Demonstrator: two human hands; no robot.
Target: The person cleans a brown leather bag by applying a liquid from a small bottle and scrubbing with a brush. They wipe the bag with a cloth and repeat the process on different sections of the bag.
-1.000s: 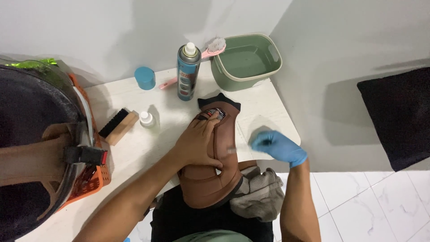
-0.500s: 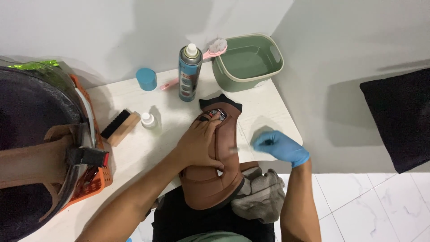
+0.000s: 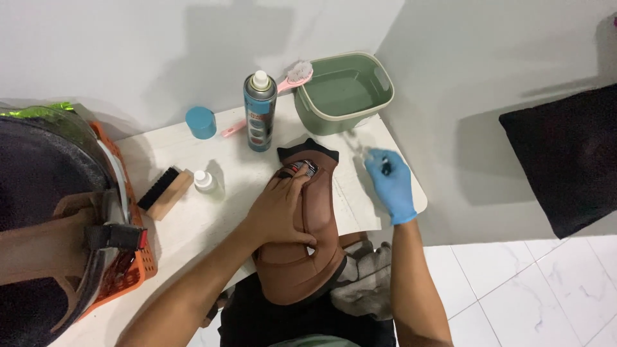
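A brown leather boot (image 3: 321,212) lies across the near edge of the white table (image 3: 193,225), its dark collar pointing away from me. My bare left hand (image 3: 281,212) grips its upper, fingers by the tongue label. My right hand (image 3: 390,183), in a blue glove, hovers just right of the boot, above the table's right edge. It pinches a small thin tool (image 3: 363,152) that is blurred; I cannot tell what kind. A grey cloth (image 3: 363,283) lies under the boot's heel on my lap.
Behind the boot stand a blue spray can (image 3: 259,112), a pink brush (image 3: 292,76) and a green basin (image 3: 379,96). A blue cap (image 3: 201,122), a small white bottle (image 3: 204,182) and a wooden brush (image 3: 164,193) lie left. An orange basket (image 3: 132,263) holds dark gear. A black mat (image 3: 565,160) lies on the floor.
My gloved right hand has risen from beside the boot's middle and moved away from me toward the basin, turning the thin tool upward. The left hand stays on the boot.
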